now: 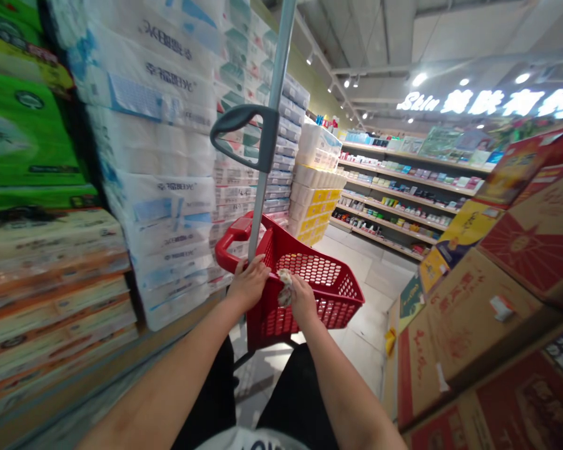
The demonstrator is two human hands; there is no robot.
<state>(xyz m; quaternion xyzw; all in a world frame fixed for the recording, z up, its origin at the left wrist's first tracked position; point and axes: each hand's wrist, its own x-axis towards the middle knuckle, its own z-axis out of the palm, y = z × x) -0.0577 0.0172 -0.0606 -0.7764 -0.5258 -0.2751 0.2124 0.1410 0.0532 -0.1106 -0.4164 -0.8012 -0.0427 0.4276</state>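
A red plastic shopping basket (331,284) stands on the aisle floor in front of me, with a tall grey pull handle (267,131) rising from its near end. My left hand (249,282) is closed round the base of that handle at the basket's near rim. My right hand (303,299) rests on the rim just to the right and is shut on a crumpled whitish cloth or wipe (285,286), pressed against the red rim. The basket looks empty inside.
Stacked packs of toilet paper and tissue (164,156) fill the shelf on my left. Red and yellow cardboard boxes (488,294) are piled on my right. Shelves of small goods (403,200) line the far wall, with tiled floor (375,281) between.
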